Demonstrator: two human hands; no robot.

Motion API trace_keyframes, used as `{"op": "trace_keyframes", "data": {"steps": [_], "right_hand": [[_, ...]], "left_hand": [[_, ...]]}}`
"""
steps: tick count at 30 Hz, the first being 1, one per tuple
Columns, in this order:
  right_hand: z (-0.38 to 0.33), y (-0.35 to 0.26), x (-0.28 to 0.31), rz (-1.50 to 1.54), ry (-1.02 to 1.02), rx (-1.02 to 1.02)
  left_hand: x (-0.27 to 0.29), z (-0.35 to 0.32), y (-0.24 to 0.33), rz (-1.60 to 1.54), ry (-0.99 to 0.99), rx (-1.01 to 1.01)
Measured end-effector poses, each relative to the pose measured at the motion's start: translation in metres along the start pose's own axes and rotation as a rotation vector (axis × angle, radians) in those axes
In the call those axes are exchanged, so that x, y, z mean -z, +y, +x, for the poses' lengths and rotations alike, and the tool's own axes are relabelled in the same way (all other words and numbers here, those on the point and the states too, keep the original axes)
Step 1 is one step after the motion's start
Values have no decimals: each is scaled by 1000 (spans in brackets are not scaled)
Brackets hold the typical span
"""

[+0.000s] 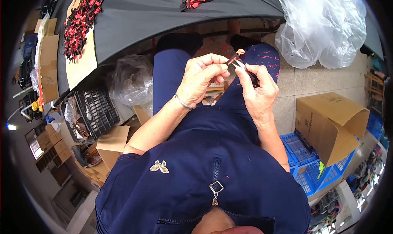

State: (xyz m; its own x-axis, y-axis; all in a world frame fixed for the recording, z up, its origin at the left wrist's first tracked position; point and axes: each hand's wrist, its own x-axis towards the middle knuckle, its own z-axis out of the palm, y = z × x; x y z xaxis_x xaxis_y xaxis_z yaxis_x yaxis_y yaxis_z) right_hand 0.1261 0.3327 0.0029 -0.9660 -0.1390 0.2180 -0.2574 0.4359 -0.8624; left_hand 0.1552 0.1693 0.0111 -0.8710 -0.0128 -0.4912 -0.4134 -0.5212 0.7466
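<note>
Red-black piece looks mid-work, left fingers pinching it, right fingers gripping small tool; piles on desk (finished or waiting, unclear).

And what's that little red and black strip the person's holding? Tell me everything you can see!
The small, narrow red-and-black strip may be fabric: it looks mostly black, with a bright red, knobby end and more red lower down. It's held above the lap, slanting so the knobby end points up and right. The bare left hand pinches its lower end. A slim silver-tipped tool in the bare right hand is right by it; whether they touch, I can't tell.
</note>
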Motion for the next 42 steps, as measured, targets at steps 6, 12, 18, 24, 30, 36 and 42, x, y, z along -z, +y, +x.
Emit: {"op": "trace_keyframes", "data": {"steps": [6,12,18,24,30,36,42], "right_hand": [[4,5,-1,-166,54,218],[9,7,0,-258,45,344],[6,17,-2,5,-11,99],[8,13,-6,-47,6,210],[12,12,-11,289,-8,-140],[16,3,-17,291,-252,-97],[17,-2,-31,260,-184,-196]], "left_hand": [[0,2,0,8,-5,2],[4,5,2,17,-2,27],[6,7,1,-13,8,51],[5,7,1,25,11,29],[5,3,0,61,30,40],[7,-3,0,98,-1,7],[13,-4,-1,88,60,-7]]}}
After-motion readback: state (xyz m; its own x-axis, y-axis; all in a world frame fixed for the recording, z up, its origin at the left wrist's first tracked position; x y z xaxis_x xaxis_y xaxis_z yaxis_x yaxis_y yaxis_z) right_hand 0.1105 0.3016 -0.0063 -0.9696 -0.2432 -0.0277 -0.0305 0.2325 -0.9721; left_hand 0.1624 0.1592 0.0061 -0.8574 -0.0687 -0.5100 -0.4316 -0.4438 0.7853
